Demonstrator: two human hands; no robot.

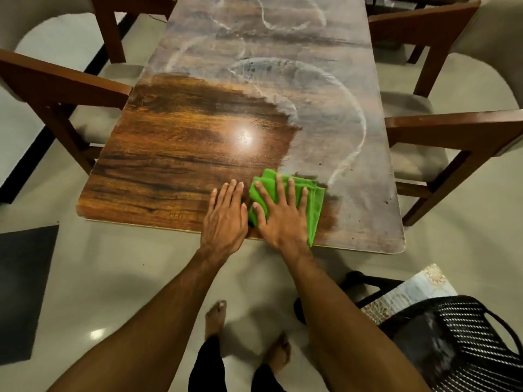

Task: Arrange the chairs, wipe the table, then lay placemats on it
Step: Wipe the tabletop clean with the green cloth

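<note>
A folded green cloth lies on the wooden table near its front edge. My right hand presses flat on the cloth with fingers spread. My left hand rests flat on the bare tabletop just left of the cloth, touching its edge. The near left part of the table is dark and glossy; the far and right parts carry a hazy whitish film with curved streaks. Wooden chairs with pale seats stand along the left side and the right side.
A black mesh chair stands at the lower right, with a patterned mat lying on a seat beside it. A dark mat lies on the pale tiled floor at the left. My bare feet show below the table edge.
</note>
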